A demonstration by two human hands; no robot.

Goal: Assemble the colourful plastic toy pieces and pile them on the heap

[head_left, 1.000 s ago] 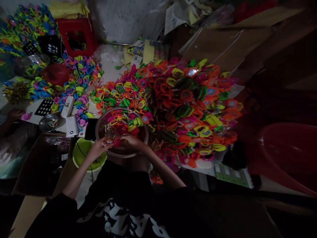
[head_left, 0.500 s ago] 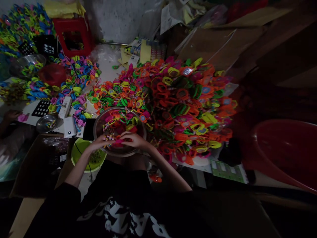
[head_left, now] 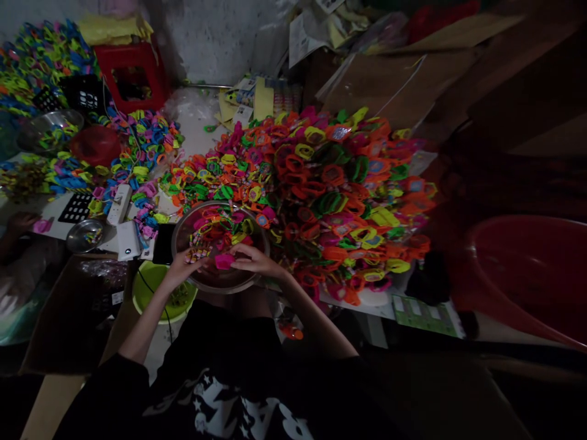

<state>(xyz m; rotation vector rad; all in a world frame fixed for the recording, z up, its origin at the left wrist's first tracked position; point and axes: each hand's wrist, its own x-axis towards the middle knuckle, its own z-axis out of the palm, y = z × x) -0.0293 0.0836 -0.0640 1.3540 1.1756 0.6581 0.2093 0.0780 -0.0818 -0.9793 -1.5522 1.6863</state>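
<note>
I do well to pinch the pink piece (head_left: 224,261) lightly over the metal basin (head_left: 229,282), my right hand's (head_left: 253,261) fingers narrowed, my left hand's (head_left: 182,266) closed around small multicoloured pieces (head_left: 199,252).

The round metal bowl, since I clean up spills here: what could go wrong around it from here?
The bright pink plastic piece in the right hand might drop among similar pieces in the round metal bowl. The tall multicoloured plastic heap close beside it could slide in.
</note>
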